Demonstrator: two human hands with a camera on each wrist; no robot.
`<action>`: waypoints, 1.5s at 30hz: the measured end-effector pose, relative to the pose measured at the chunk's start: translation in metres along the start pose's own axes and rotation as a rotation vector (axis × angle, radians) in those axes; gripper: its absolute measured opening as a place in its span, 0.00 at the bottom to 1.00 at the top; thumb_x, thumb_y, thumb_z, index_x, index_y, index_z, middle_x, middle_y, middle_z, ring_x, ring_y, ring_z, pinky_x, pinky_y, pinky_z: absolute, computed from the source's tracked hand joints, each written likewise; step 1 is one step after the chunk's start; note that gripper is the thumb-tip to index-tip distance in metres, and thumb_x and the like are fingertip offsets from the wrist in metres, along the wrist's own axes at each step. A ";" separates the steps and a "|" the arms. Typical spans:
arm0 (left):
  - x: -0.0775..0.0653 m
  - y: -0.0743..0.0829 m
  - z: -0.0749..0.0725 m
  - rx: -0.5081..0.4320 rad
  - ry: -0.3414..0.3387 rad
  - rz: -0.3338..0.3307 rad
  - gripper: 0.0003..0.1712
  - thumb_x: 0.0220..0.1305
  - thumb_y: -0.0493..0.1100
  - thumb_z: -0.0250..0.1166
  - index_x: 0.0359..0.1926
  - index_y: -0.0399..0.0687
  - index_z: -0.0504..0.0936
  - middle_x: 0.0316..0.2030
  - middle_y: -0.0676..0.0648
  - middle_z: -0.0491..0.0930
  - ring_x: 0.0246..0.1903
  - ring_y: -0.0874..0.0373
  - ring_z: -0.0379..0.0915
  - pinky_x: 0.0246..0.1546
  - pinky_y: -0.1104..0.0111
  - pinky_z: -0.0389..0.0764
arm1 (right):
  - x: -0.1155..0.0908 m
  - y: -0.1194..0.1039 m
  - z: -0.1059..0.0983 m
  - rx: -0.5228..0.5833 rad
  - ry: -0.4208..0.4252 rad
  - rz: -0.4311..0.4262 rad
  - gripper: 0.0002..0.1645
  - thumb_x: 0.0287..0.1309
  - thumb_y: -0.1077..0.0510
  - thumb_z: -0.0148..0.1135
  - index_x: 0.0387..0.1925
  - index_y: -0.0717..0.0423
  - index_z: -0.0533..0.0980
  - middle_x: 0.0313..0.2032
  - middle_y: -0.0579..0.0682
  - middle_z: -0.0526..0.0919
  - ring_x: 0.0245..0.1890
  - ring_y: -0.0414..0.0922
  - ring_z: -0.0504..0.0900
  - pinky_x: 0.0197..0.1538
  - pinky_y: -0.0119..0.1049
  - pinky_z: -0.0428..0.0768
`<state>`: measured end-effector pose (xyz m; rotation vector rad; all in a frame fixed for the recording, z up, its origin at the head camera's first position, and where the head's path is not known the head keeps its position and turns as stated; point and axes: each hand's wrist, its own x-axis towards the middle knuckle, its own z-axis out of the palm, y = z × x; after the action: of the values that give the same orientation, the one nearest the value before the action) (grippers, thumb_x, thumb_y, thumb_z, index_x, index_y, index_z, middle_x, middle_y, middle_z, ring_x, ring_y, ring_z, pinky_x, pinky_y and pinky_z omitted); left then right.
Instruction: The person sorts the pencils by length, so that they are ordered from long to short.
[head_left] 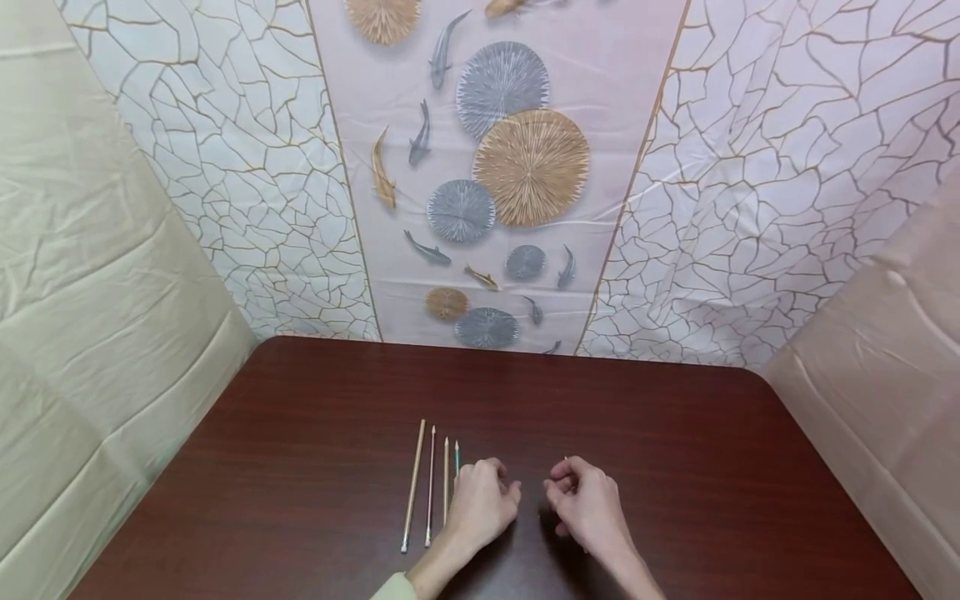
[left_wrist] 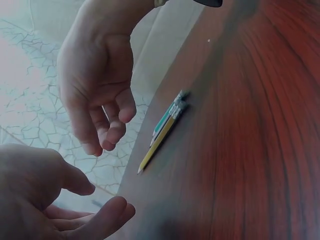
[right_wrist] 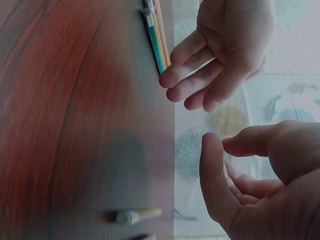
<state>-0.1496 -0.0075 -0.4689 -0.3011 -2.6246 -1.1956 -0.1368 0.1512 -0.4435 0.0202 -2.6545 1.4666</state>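
Observation:
Both hands hover over the dark table with loosely bent fingers and hold nothing visible. My left hand (head_left: 483,504) is by the green pencil (head_left: 457,457), at the right of a row, and hides part of it. Left of that are a yellow pencil (head_left: 446,471), a pinkish pencil (head_left: 431,492) and a longer tan pencil (head_left: 413,487). My right hand (head_left: 592,504) is above a second group, mostly hidden in the head view. The left wrist view shows a yellow pencil (left_wrist: 156,144) and a green pencil (left_wrist: 164,121) there. In the right wrist view, my right thumb and index fingertips nearly meet.
The reddish-brown table (head_left: 712,467) has rounded far corners. A patterned cloth (head_left: 480,167) with fish and round shapes hangs behind it. Pale cloth stands along the left (head_left: 97,333) and right sides.

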 end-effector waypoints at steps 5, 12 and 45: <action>0.000 0.003 0.004 -0.019 -0.008 -0.016 0.11 0.53 0.36 0.72 0.33 0.29 0.83 0.17 0.50 0.82 0.19 0.60 0.80 0.25 0.65 0.81 | -0.001 0.005 -0.008 -0.007 0.025 0.040 0.07 0.53 0.69 0.65 0.36 0.65 0.78 0.23 0.47 0.78 0.09 0.42 0.77 0.14 0.36 0.76; -0.001 0.005 0.009 -0.061 -0.017 -0.036 0.11 0.53 0.35 0.71 0.34 0.29 0.83 0.19 0.49 0.83 0.19 0.61 0.80 0.24 0.67 0.80 | -0.002 0.012 -0.018 -0.009 0.056 0.090 0.07 0.53 0.68 0.65 0.36 0.64 0.78 0.24 0.48 0.79 0.12 0.45 0.79 0.14 0.37 0.77; 0.004 0.033 0.058 -0.050 0.019 -0.019 0.13 0.45 0.38 0.74 0.32 0.38 0.81 0.14 0.58 0.77 0.21 0.53 0.79 0.27 0.60 0.79 | -0.003 0.050 -0.053 -0.105 0.129 0.205 0.09 0.56 0.64 0.64 0.38 0.66 0.77 0.23 0.49 0.80 0.15 0.46 0.81 0.16 0.38 0.79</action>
<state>-0.1513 0.0579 -0.4812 -0.2730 -2.5904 -1.2651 -0.1319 0.2224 -0.4576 -0.3537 -2.6886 1.3272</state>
